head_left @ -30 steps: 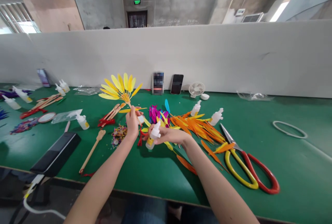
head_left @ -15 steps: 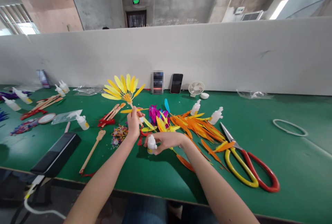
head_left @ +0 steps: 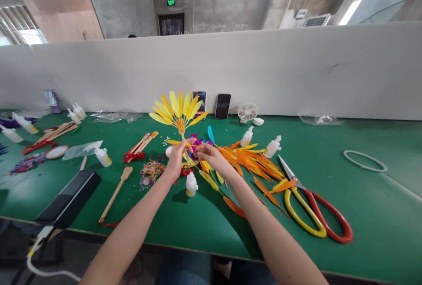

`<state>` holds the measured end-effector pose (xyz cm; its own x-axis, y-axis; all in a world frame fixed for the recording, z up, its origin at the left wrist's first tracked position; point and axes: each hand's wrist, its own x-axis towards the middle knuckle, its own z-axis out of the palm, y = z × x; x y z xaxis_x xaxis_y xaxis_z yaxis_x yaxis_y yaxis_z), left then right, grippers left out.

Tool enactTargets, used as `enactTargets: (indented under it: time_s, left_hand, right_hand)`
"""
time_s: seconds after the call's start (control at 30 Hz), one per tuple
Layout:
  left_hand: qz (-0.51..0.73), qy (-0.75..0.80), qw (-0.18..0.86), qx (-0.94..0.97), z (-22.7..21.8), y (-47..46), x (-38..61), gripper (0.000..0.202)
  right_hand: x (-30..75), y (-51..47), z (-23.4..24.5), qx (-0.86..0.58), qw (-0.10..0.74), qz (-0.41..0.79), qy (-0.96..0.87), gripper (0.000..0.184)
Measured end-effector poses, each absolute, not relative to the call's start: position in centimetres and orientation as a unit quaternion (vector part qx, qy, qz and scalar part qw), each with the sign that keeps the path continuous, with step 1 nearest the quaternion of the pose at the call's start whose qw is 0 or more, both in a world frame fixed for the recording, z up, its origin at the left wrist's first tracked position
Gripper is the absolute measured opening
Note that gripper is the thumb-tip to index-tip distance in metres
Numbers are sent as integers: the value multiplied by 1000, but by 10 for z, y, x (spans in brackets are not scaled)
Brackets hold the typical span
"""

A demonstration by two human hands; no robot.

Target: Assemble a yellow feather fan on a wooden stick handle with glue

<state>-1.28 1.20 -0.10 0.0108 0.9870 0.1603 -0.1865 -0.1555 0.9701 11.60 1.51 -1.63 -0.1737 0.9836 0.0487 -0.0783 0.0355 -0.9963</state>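
Observation:
My left hand [head_left: 177, 158] grips the wooden handle of a feather fan [head_left: 180, 111], raised upright above the table with its yellow and orange feathers spread. A loose yellow-orange feather [head_left: 173, 143] lies crosswise at the left fingers. Its other end reaches my right hand [head_left: 212, 156], whose fingertips are closed around it close to the handle. Just below the hands a small white glue bottle [head_left: 190, 185] stands upright on the green table. Yellow feathers [head_left: 208, 180] and purple feathers [head_left: 196, 140] lie beneath and behind the right hand, partly covered.
Orange feathers [head_left: 249, 160] are heaped on the right beside large scissors [head_left: 308, 203] with yellow and red handles. Two white bottles stand behind them. Left are a wooden stick [head_left: 116, 192], colourful bits [head_left: 152, 171] and a black box [head_left: 68, 199]. Phones and a small fan [head_left: 248, 111] line the partition.
My right hand has let go of the glue bottle, which now stands on the table, and has moved up to the loose feather. My left hand has carried the feather fan rightward.

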Motion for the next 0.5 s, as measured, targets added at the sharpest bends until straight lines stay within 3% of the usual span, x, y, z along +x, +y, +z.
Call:
enactTargets:
  time_s: [0.17, 0.5]
  left_hand:
    - [530, 390, 541, 524, -1, 9, -12, 45]
    - [406, 388, 582, 588, -7, 5, -9, 48]
  right_hand:
    - [127, 15, -9, -440, 572, 511, -467, 22]
    - [124, 11, 2, -410, 641, 519, -388, 30]
